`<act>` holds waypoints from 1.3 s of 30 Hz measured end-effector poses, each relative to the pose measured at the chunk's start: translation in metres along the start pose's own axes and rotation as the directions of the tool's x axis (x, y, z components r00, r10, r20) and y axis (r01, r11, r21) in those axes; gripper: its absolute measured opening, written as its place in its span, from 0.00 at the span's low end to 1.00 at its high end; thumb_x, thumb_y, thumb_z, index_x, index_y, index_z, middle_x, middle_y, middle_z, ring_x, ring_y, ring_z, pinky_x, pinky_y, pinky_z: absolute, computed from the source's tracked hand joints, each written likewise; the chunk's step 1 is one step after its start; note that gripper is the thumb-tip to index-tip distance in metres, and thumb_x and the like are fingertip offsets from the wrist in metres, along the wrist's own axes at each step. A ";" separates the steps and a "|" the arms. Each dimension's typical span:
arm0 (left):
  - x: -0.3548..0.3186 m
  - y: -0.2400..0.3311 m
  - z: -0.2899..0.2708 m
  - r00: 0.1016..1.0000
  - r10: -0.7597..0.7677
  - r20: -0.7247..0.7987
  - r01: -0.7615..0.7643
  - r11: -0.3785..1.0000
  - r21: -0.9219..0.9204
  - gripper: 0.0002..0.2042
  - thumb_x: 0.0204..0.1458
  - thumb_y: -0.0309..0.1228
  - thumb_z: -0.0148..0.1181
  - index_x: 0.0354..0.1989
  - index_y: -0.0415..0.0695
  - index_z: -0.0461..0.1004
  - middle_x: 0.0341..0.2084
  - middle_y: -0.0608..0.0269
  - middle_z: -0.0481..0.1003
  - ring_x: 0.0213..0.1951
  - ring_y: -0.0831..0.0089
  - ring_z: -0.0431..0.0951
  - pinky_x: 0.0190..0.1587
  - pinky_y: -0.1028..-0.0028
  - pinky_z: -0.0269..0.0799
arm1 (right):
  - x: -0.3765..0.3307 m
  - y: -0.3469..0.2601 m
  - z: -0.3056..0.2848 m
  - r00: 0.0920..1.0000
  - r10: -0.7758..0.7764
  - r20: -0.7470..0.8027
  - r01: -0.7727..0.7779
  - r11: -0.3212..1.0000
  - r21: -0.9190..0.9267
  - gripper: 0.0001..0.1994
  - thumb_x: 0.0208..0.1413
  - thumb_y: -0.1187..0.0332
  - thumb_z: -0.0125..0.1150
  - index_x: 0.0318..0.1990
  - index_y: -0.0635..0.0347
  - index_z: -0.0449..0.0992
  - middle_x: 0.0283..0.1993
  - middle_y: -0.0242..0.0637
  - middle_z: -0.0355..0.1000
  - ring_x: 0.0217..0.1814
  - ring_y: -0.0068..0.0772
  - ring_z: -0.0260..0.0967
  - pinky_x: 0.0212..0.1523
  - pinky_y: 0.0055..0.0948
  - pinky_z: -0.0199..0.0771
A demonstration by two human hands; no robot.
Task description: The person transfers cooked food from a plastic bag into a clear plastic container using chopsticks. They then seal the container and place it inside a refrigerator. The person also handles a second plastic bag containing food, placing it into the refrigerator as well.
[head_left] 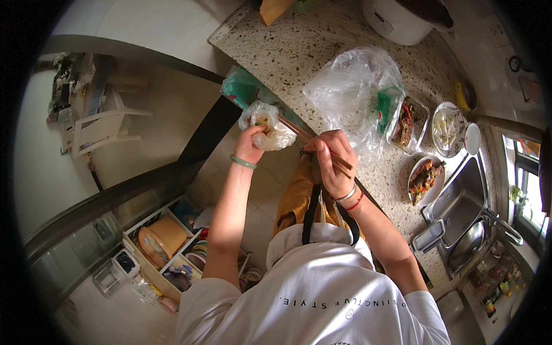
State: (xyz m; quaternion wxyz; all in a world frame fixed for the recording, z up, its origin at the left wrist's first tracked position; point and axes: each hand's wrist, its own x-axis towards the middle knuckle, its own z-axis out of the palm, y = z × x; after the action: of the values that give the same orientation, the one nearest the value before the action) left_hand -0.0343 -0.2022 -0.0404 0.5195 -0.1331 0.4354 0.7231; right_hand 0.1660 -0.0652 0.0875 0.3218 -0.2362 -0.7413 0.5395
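My left hand, with a green bangle at the wrist, grips a small clear plastic bag with light brownish food inside. My right hand is closed around a pair of brown chopsticks; their far ends reach left to the bag's opening. What the tips touch is hidden by the plastic. Both hands are raised in front of the counter's edge. Just beyond the small bag hangs a green and clear bag. On the counter to the right of my hands lies a large crumpled clear plastic bag.
The speckled counter holds a glass dish of food, a patterned plate with pale pieces, a plate of fish and a white cooker. At right is a metal sink. A drawer rack stands at lower left.
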 end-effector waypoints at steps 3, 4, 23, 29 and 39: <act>0.000 0.002 0.000 0.999 0.041 -0.002 -0.041 0.998 -0.050 0.16 0.52 0.25 0.49 0.51 0.39 0.67 0.46 0.60 0.71 0.50 0.66 0.71 0.54 0.64 0.67 | 0.006 0.004 0.010 1.000 -0.008 -0.011 0.008 1.000 0.002 0.06 0.60 0.73 0.52 0.35 0.63 0.76 0.33 0.40 0.69 0.33 0.36 0.68 0.35 0.28 0.69; 0.000 0.002 0.003 0.999 0.033 -0.013 -0.034 0.998 -0.054 0.17 0.51 0.25 0.49 0.51 0.39 0.68 0.46 0.60 0.71 0.50 0.66 0.71 0.54 0.64 0.67 | 0.005 0.008 0.015 1.000 -0.003 -0.018 0.003 1.000 -0.003 0.05 0.59 0.73 0.53 0.35 0.62 0.76 0.34 0.40 0.68 0.32 0.37 0.68 0.34 0.29 0.69; 0.096 -0.013 -0.021 0.968 0.030 -0.248 -0.013 0.997 0.071 0.16 0.55 0.40 0.55 0.47 0.46 0.70 0.40 0.63 0.74 0.42 0.66 0.74 0.46 0.66 0.69 | -0.001 0.087 0.101 0.998 0.020 0.061 -0.008 0.980 -0.198 0.05 0.55 0.71 0.58 0.39 0.55 0.76 0.40 0.39 0.69 0.35 0.47 0.72 0.33 0.37 0.74; 0.063 -0.008 0.019 0.916 0.218 -0.337 -0.142 0.962 0.235 0.20 0.56 0.40 0.54 0.55 0.48 0.63 0.53 0.62 0.66 0.51 0.65 0.67 0.49 0.56 0.65 | 0.003 0.121 0.098 0.995 0.013 0.095 0.014 0.959 -0.284 0.05 0.55 0.70 0.58 0.38 0.56 0.76 0.40 0.39 0.69 0.35 0.47 0.72 0.33 0.37 0.75; 0.114 -0.026 -0.073 0.959 -0.145 -0.245 0.160 0.986 0.041 0.23 0.57 0.45 0.52 0.57 0.46 0.63 0.51 0.58 0.65 0.47 0.62 0.67 0.45 0.61 0.66 | -0.001 0.094 0.093 0.980 0.022 0.197 0.025 0.972 -0.233 0.07 0.53 0.75 0.57 0.40 0.59 0.76 0.40 0.41 0.70 0.38 0.44 0.70 0.37 0.33 0.73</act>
State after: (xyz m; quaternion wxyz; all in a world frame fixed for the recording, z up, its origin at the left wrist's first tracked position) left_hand -0.0792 -0.1840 -0.1693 0.5209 -0.2372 0.5052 0.6459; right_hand 0.0988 -0.0974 -0.0224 0.2165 -0.2170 -0.8282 0.4691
